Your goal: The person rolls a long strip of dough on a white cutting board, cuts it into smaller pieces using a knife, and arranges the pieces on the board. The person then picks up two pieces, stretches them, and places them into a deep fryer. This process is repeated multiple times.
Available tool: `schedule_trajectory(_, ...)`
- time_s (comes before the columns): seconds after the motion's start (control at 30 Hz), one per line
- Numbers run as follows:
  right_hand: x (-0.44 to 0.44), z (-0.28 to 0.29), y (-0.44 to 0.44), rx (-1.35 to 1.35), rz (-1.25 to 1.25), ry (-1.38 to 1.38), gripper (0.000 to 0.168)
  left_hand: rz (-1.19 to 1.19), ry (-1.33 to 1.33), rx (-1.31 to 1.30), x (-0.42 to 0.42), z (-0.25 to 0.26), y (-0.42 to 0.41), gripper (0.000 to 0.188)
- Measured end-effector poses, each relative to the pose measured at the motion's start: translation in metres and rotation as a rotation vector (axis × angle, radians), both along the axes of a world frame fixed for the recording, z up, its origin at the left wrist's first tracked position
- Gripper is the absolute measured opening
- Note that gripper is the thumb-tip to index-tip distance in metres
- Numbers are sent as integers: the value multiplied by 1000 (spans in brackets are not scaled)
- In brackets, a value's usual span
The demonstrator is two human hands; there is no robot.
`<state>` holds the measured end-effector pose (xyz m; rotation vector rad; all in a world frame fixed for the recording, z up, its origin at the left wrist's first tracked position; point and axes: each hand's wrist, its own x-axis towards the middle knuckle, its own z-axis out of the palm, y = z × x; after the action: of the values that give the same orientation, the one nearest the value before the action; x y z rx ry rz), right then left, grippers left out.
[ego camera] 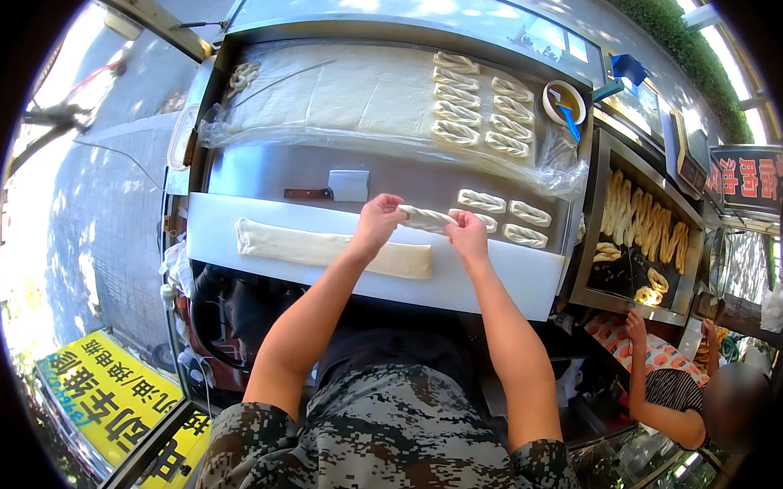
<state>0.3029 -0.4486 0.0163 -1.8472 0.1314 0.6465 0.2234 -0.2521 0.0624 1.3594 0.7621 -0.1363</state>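
Observation:
A twisted strip of raw dough (428,220) stretches between my two hands, above the white cutting board (509,279). My left hand (379,224) pinches one end of it, while my right hand (469,234) grips the other. Partly behind my left forearm, a long flat dough strip (288,243) lies along the board. Beyond the board's far edge, on the metal worktop (253,172), rests a cleaver (349,185) with a wooden handle. Several twisted dough pieces (482,200) sit just past my right hand, one of them partly hidden by it.
Sheets of dough (373,90) under clear plastic film (336,138) cover the back, with more dough twists (456,97) at their right. A bowl (564,103) holds a blue-handled brush. On the right, a co-worker (668,396) stands by a fryer (616,282) with fried dough.

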Motion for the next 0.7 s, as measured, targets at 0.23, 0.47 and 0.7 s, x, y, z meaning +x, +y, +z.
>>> schedule_trajectory(0.23,1,19,28,-421,77,-356,32,-180,-107,593,-14,-12,51,42)
schedule_trajectory(0.47,-82,10,-20,-315,-15,-75,35,326,76,939,-168,-6,175,37)
schedule_trajectory(0.7,-103,15,18,-489,-35,-119,45,299,387,701,-232,-24,249,46)
